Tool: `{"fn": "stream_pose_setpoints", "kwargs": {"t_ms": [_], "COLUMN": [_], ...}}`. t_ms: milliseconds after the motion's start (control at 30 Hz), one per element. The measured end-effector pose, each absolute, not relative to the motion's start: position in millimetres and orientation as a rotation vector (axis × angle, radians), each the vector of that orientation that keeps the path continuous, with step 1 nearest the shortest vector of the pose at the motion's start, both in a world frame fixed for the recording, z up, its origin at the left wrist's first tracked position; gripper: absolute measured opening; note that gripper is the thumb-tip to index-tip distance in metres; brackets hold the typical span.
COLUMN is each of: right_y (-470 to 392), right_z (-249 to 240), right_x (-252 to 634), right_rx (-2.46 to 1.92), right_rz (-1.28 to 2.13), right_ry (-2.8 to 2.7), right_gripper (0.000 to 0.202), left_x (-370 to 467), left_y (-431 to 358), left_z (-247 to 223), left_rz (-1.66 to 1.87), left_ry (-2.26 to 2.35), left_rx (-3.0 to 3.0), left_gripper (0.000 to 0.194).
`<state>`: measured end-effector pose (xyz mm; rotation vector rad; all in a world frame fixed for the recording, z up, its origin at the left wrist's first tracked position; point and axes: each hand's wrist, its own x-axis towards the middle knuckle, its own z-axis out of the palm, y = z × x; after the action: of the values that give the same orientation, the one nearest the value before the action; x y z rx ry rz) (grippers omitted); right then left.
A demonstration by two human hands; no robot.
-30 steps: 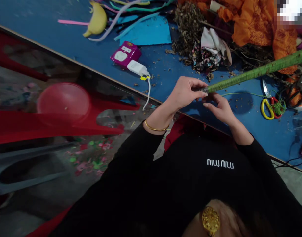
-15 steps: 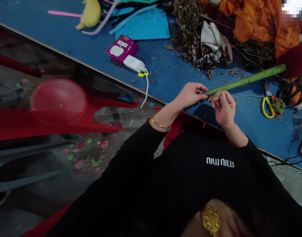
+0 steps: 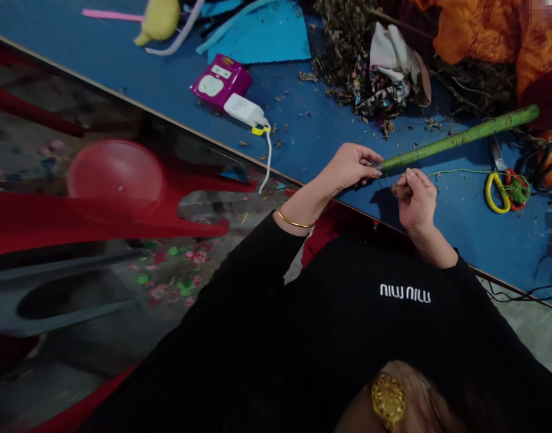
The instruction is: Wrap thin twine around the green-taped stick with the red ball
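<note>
A long green stick (image 3: 460, 138) lies slantwise over the blue table, its near end pinched in the fingers of my left hand (image 3: 352, 165). Just right of that end, my right hand (image 3: 417, 197) is closed, thumb against forefinger, on a thin green thread (image 3: 465, 171). The thread runs right to a small green tangle (image 3: 519, 190) beside scissors with yellow and red handles (image 3: 496, 193). A faint strand seems to span the gap between my hands.
The blue table (image 3: 321, 135) bears a purple socket adapter (image 3: 220, 83) with a white charger (image 3: 245, 110), a blue sheet (image 3: 267, 36), dried plant matter (image 3: 343, 42), crumpled cloth (image 3: 395, 54) and orange fabric (image 3: 478, 30). A red stool (image 3: 118, 177) stands below left.
My right hand has moved a little right and down, away from the stick's end, widening the gap to my left hand. The whole view has shifted slightly.
</note>
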<state>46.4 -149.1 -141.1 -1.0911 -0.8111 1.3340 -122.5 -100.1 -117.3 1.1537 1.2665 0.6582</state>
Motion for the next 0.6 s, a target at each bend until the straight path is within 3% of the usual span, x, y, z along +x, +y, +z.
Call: {"fn": "stream_pose_setpoints", "kwargs": {"t_ms": [267, 500, 600], "right_y": [-152.8, -134.5, -117.8], "right_z": [-131.6, -99.5, -92.7], "right_x": [43.5, 38.7, 35.0], "right_rx": [-1.067, -1.041, -1.038], "right_rz": [1.346, 1.390, 1.401], "right_ry": [-0.840, -1.194, -1.311], "right_gripper": [0.045, 0.047, 0.045], "left_x": [-116.4, -120.1, -122.7], "left_y": [-102.1, -103.9, -102.8], "left_z": [-111.1, -124.3, -131.0], "left_rz": [0.632, 0.634, 0.645], "left_ry": [1.310, 1.299, 1.321], "left_rx": [1.195, 1.490, 1.634], "left_gripper": [0.018, 0.001, 0.011]}}
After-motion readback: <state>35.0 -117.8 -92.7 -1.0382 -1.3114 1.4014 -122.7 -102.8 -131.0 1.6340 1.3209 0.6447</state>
